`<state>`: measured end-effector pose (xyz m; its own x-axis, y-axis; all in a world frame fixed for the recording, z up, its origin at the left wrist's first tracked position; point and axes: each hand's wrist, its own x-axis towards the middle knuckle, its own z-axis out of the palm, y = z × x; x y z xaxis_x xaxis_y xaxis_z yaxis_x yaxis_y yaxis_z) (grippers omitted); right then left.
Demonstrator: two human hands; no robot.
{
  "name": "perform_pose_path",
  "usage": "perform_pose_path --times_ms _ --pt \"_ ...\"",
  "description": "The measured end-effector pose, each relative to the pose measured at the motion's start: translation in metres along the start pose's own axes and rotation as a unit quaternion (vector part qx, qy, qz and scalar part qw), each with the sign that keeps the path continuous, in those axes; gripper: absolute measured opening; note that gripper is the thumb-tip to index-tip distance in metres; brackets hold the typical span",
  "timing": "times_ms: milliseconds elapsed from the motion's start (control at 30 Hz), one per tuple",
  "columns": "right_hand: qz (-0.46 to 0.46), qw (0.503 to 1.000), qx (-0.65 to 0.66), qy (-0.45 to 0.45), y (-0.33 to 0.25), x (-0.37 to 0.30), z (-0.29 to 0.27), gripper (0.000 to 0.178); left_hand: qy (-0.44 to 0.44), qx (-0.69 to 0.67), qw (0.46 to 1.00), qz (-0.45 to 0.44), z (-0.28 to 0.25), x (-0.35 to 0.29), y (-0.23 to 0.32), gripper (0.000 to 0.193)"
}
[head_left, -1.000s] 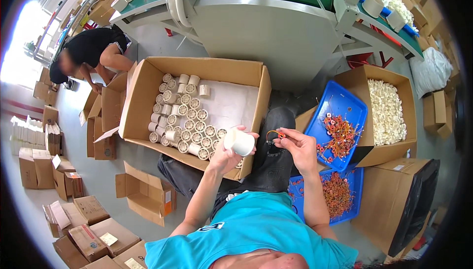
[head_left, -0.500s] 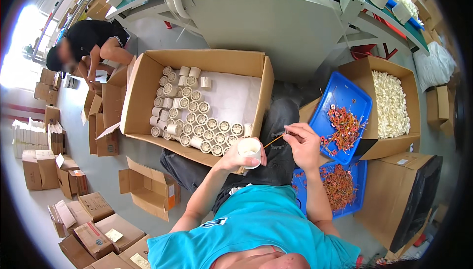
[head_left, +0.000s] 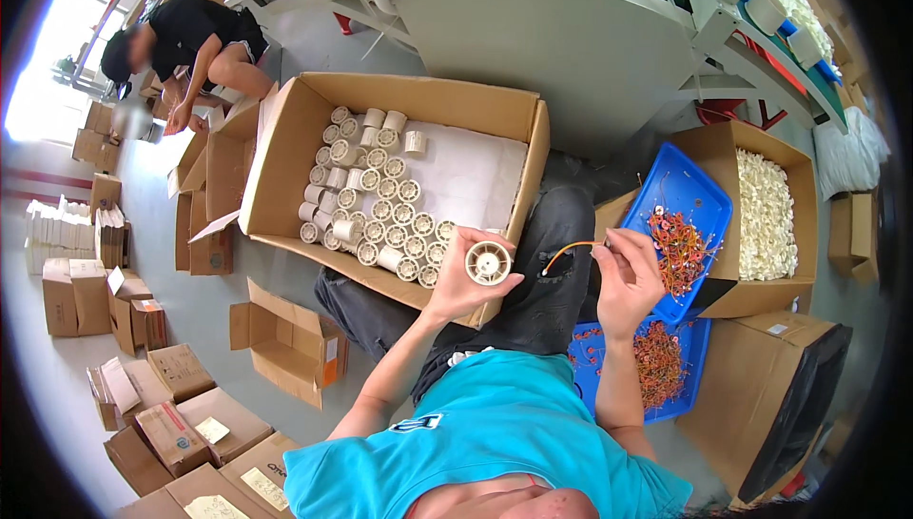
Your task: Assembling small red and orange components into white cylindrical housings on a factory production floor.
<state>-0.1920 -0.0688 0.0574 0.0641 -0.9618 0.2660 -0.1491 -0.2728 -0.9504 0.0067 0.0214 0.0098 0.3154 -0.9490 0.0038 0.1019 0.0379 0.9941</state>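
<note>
White cylinder (head_left: 488, 263) within left fingers (head_left: 463, 248), orange wire (head_left: 568, 246) curving from right fingers (head_left: 628, 248)

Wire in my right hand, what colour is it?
The wire looks mostly orange-yellow; it shows best in the head view.

the right hand (head_left: 629, 283) hides part of the wire (head_left: 569, 247); the top edge crops the machine (head_left: 542, 29).

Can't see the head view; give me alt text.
The person's left hand holds a white round part, spoked end showing, while the right hand holds an orange wire. An open carton of similar parts lies ahead; two blue trays of orange-wired pieces sit at right.
</note>
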Motion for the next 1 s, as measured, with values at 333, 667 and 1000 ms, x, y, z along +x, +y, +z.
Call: perform_pose_path --times_ms 333,667,1000 --pt "-0.160 0.987 0.015 -0.015 -0.006 -0.021 0.038 0.023 -0.026 0.131 0.986 0.102 0.008 0.002 0.005 0.060" --pt "-0.176 0.984 -0.017 -0.031 -0.006 -0.020 0.046 0.023 -0.027 0.111 0.990 0.085 0.010 0.001 0.009 0.057" --pt "-0.106 0.978 -0.016 -0.179 -0.019 -0.018 0.032 0.024 -0.053 0.185 0.979 0.070 0.005 0.002 0.015 0.054"
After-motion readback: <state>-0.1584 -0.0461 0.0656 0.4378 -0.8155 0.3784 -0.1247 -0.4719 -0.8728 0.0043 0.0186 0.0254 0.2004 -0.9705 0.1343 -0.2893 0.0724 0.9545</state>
